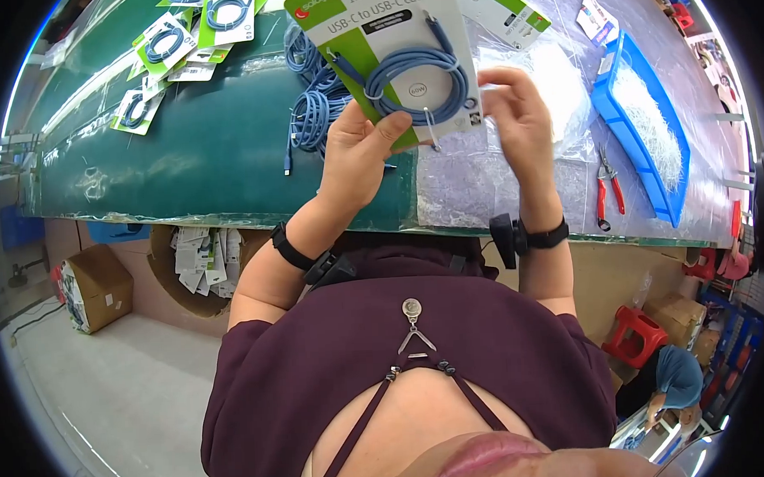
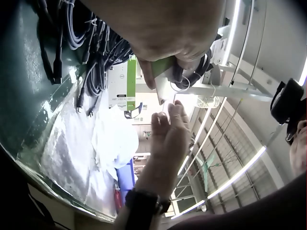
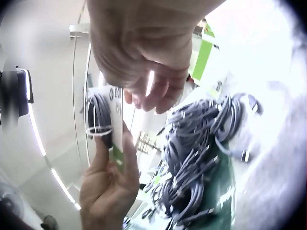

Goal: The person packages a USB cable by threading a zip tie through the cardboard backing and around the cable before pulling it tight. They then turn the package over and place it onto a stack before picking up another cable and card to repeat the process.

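My left hand (image 1: 354, 159) grips the bottom of a green and white cable card (image 1: 341, 38) labelled USB-C to USB-C, with its thumb across the front. A coiled blue-grey USB-C cable (image 1: 459, 89) is fastened to the card, and a thin white tie (image 1: 429, 119) hangs at its lower edge. At the card's right edge is my right hand (image 1: 519, 124), its fingers loosely bent. The right wrist view shows those fingertips (image 3: 139, 101) close beside the card (image 3: 117, 120), with nothing seen between them. Behind the card lies a pile of loose coiled cables (image 1: 310, 119).
Finished cable cards (image 1: 165, 44) lie at the table's far left; another card (image 1: 509, 20) lies behind the held one. Clear plastic (image 1: 566, 89) covers the right side, near red-handled cutters (image 1: 602, 201) and a blue tray (image 1: 609, 104) of white ties (image 1: 647, 120). Below stands a carton (image 1: 169, 271).
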Motion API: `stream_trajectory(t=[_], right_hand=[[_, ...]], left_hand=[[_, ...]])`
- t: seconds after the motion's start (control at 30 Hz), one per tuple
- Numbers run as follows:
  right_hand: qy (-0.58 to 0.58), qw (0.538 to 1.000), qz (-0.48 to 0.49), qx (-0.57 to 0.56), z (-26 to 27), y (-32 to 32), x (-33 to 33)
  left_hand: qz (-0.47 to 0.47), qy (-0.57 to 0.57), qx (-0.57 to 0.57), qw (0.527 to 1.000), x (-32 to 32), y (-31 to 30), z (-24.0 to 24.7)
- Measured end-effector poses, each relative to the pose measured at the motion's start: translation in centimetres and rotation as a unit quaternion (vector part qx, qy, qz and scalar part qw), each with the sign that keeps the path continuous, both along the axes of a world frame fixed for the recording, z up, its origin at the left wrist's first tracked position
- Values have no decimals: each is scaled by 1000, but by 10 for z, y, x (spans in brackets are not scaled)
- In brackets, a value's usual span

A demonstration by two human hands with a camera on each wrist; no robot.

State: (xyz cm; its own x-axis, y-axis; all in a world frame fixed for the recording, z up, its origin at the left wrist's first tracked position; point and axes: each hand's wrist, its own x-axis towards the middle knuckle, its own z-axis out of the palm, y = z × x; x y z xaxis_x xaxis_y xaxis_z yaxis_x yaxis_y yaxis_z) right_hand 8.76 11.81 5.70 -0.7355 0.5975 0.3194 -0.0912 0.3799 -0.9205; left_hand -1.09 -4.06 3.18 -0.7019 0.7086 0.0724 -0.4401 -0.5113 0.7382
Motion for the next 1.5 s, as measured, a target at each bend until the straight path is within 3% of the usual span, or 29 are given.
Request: stream_trajectory(t=[0.07, 0.1, 0.2, 0.33, 0.5, 0.6, 0.63, 0.7, 0.77, 0.87, 1.03, 1.17, 1.27, 1.5], right_hand=[[65, 981, 129, -127, -17, 7, -7], [64, 982, 125, -128, -18, 10, -8], [54, 968, 236, -70, -22, 14, -9], [33, 961, 274, -29, -29, 17, -5], [29, 974, 222, 20, -25, 10, -4], [64, 978, 115, 161, -24, 0, -5], [63, 979, 113, 160, -28, 1, -5], [49, 993, 99, 46, -45, 5, -10], [45, 994, 96, -10, -49, 7, -12], [44, 989, 104, 97, -52, 4, -10], [20, 980, 158, 118, -61, 11, -3], [-8, 980, 132, 151, -62, 11, -4], [53, 970, 72, 226, -62, 6, -8], [40, 962, 84, 257, -77, 10, -8]], left_hand=[[-20, -4, -3, 1000, -3, -2, 5], [-33, -9, -8, 999, -4, -4, 7], [-56, -18, -14, 998, 2, -5, 6], [-80, -22, -17, 996, 4, -6, 6], [-91, -21, -14, 996, 5, -3, 4], [-95, -20, -12, 995, 10, -3, 6], [-97, -16, -11, 995, 12, -3, 8], [-101, -14, -11, 995, 14, -3, 11], [-114, -34, -33, 992, 8, -2, 12], [-119, -38, -57, 991, 3, -3, 11], [-114, -45, -69, 990, 4, -2, 3], [-114, -76, -79, 987, 2, -2, -1], [-115, -95, -83, 985, 3, -2, -3], [-123, -114, -95, 981, 4, -4, -6]])
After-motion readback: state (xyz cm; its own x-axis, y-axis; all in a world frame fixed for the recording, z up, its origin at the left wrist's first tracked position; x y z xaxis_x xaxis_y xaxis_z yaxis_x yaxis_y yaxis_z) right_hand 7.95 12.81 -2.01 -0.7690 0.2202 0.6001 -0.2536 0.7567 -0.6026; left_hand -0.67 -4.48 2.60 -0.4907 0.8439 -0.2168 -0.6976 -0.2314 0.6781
